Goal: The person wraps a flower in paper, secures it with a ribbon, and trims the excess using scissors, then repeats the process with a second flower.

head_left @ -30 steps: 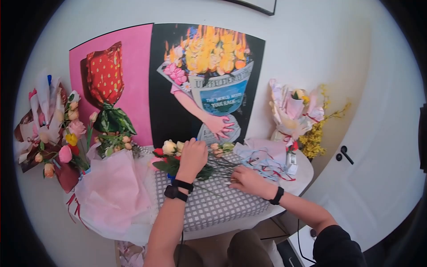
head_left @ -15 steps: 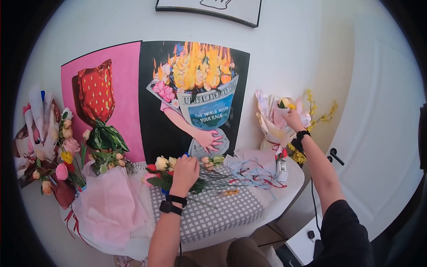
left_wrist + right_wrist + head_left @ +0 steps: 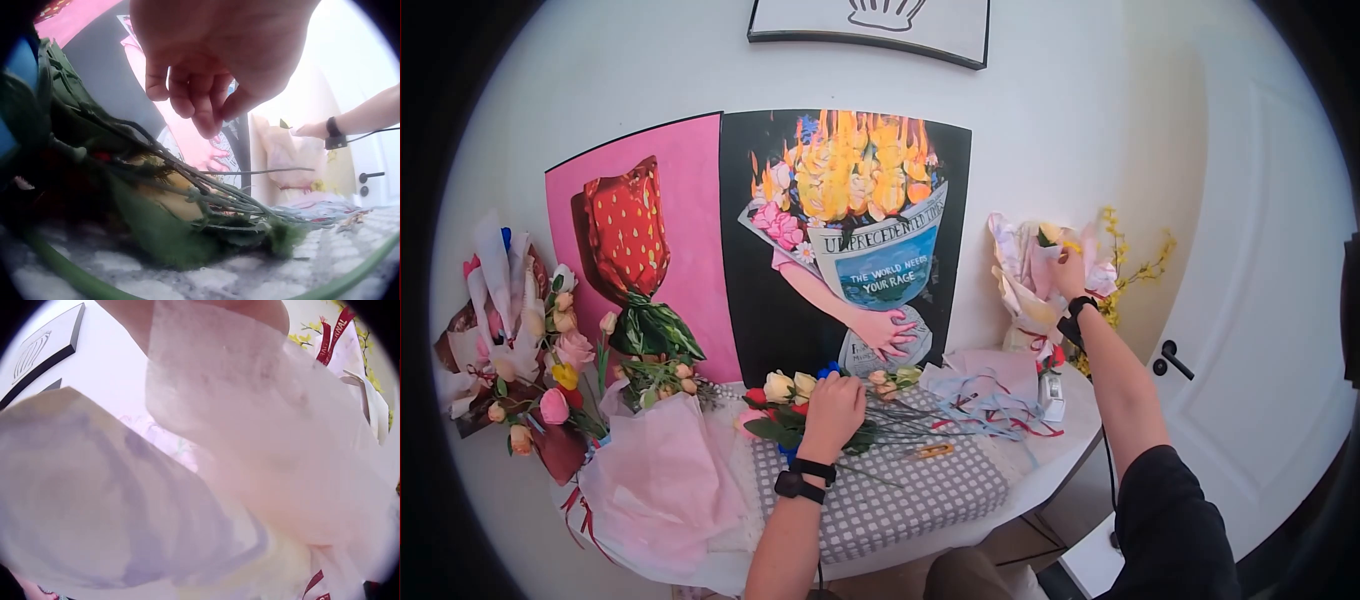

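Paper [image 3: 262,419]: blocks our right wrist view.
Left hand [image 3: 834,408]: we see it released, above stems [image 3: 240,205].
Right hand [image 3: 1067,275]: at bouquet [image 3: 1022,292]; its grip we cannot tell.

- Head view: the white, round-ended table [image 3: 1042,472] is looked down on from above its near side, at middle range, and the pale wall [image 3: 1050,130] is faced.
- Left wrist view: thin green stems [image 3: 234,203] are seen low and very near, beneath the left hand [image 3: 219,53]; the white panelled door [image 3: 380,159] is shown beyond.
- Right wrist view: most of the frame is filled by close, translucent pale-pink paper [image 3: 250,419].
- Stems and door are shared by head and left wrist; the black-framed line drawing [image 3: 40,353], by head and right wrist.
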Tool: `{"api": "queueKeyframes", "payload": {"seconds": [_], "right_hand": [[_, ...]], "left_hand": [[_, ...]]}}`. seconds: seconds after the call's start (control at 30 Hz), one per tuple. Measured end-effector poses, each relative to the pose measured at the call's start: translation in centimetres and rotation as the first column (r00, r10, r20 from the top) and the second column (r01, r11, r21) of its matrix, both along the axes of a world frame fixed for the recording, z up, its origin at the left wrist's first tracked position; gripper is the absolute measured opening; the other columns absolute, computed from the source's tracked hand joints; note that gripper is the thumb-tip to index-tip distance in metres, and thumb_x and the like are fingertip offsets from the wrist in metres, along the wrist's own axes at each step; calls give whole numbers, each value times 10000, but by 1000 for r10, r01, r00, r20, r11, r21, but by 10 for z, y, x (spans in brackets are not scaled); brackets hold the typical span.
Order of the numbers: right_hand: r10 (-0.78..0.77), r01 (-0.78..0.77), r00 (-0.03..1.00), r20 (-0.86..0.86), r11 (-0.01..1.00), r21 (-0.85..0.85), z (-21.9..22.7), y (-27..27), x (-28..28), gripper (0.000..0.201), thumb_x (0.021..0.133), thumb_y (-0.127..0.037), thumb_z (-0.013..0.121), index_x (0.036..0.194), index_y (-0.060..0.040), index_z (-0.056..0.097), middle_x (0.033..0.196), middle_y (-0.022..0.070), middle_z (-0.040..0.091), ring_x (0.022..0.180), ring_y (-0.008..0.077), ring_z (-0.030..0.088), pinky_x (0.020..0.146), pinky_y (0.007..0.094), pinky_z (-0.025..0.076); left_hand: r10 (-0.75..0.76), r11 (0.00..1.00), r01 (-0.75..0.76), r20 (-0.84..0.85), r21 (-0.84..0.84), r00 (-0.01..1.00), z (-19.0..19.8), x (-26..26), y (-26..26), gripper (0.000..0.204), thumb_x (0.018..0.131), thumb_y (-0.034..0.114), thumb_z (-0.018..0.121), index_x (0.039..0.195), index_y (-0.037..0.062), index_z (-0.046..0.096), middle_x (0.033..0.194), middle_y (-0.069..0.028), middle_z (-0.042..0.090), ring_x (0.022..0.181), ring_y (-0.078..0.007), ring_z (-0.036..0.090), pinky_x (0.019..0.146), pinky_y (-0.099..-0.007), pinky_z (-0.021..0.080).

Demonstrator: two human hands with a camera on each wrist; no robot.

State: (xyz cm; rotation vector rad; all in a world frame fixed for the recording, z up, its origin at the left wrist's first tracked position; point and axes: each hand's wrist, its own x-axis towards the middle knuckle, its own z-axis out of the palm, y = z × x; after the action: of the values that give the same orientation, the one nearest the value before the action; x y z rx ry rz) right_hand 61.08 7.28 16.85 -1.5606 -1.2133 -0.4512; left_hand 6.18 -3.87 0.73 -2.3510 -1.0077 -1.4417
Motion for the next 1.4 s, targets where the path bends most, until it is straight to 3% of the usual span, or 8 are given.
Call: {"api": "queueKeyframes", "payload": {"seconds": [0.33,0.57,0.73,0.9,1.07,1.2,1.3,1.4], "right_hand": [[36,-80,994,100,873,482,72,-55,-41,265,1020,-230,591,1093,24,608,935,149,638,877,277,615,789,386,494],[344,-349,930,130,710,612,114,-127,-150,313,1062,-256,554,1140,45,595,999,100,661,913,168,602,806,342,500],[865,-663,414,-284,501,557,67,-141,-249,300,1068,-295,582,1142,-7,622,989,-2,645,848,74,567,745,245,467],[852,-603,163,-497,485,633,-43,-109,-354,240,1068,-263,573,1120,-30,597,983,24,641,877,81,587,756,258,486],[802,-553,32,-597,511,658,-94,-98,-424,222,1064,-227,576,1109,-11,592,1023,50,651,899,96,595,776,271,489],[795,-801,8,-607,368,472,-96,-92,-426,192,1041,-175,604,1121,-1,627,1016,54,655,906,108,600,787,275,485],[797,-757,603,17,566,328,-108,-93,-417,126,991,-85,630,1067,15,627,994,85,645,891,167,625,787,279,481],[650,-670,727,220,600,437,-114,-112,-417,77,960,-25,624,1023,20,625,982,118,631,871,199,623,760,290,477]], "left_hand": [[6,999,-6,-4,-34,1000,5,0,-4,106,892,99,664,824,24,631,818,-119,672,873,-311,602,787,-439,473],[-109,990,122,176,-65,978,13,1,-12,95,916,63,678,980,2,642,820,-112,640,762,-272,619,673,-403,483],[-251,847,414,436,-333,865,19,5,-16,157,991,125,652,1091,4,646,898,-48,674,742,-124,632,608,-292,465],[-443,415,880,794,-231,417,28,2,-20,280,1005,170,671,1222,7,609,929,-7,677,787,-69,618,659,-228,471],[-403,423,850,775,-314,487,18,-2,-5,257,994,129,670,1212,13,600,927,4,677,715,-36,589,606,-200,441],[-280,462,840,852,-284,442,25,-14,-5,221,1003,137,637,1194,34,597,848,39,661,553,-1,497,468,-182,345],[-311,712,702,886,-23,345,40,-24,1,193,1015,110,585,1190,31,571,871,36,633,602,-8,495,464,-194,334],[-263,795,605,919,35,293,46,-37,9,224,1024,90,549,1240,31,535,945,19,634,683,-6,515,483,-192,344]]}}
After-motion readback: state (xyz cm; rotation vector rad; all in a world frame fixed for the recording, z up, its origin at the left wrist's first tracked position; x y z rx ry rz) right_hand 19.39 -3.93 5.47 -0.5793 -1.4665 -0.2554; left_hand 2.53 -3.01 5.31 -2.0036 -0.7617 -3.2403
